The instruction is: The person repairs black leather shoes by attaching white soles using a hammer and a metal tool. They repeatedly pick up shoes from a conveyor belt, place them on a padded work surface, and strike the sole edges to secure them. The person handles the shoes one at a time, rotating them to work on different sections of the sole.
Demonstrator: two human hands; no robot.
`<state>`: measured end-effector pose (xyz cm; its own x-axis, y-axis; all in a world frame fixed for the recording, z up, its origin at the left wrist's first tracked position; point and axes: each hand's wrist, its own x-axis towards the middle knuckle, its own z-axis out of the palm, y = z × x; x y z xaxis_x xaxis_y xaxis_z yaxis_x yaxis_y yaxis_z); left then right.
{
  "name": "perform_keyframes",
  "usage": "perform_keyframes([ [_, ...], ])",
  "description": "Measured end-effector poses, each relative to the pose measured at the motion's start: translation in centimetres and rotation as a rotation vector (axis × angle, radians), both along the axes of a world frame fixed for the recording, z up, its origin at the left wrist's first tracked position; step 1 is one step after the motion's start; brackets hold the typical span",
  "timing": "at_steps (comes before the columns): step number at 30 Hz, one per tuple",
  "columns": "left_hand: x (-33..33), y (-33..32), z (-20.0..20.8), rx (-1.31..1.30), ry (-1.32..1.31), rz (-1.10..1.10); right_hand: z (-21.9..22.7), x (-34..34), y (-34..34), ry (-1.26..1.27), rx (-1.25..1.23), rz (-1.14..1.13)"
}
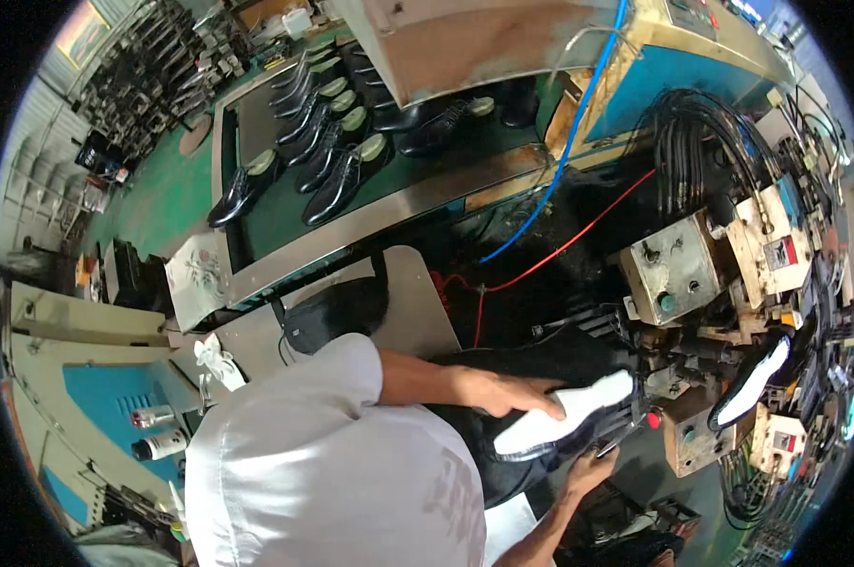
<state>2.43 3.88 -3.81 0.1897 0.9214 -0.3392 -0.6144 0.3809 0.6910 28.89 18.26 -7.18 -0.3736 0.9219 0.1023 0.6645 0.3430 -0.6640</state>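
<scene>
Green floor runs through the workshop toward crowded racks. Nearer, a long bench with a metal edge carries many black shoes, standing upright, pale green forms showing in their openings. Across from it stands a machine, its grey control box among cables, and beside it sits a second shoe, its white underside showing.

Over my dark-clothed lap lies the shoe I am working on, turned bottom up, its white underside bare to view. My left hand is closed over its side, thumb against the white face. My right hand is curled round a thin metal tool, perhaps pliers, though it is too small to be sure.

I judge this shoe partway along: it has its shape, but its bottom looks unfinished. The second one seems at a like stage; undersides on the bench are hidden, so I cannot tell how far those are.
</scene>
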Motion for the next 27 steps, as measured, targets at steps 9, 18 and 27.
perform_keyframes([
  [9, -19.9, -20.5, 1.5, -0.185, 0.871, 0.774, -4.2, -2.3, -2.4, 0.121, -0.152, 0.019],
  [18, -32.6, -44.6, -1.0, -1.224, 1.525, 0.875, -5.9, -0.1, -1.0, 0.390, -0.362, -0.108],
  [27, -33.5, -52.8, -10.6, -1.419, 2.150, 0.065, -3.1, -0.9, -1.4, 0.398, -0.527, -0.226],
])
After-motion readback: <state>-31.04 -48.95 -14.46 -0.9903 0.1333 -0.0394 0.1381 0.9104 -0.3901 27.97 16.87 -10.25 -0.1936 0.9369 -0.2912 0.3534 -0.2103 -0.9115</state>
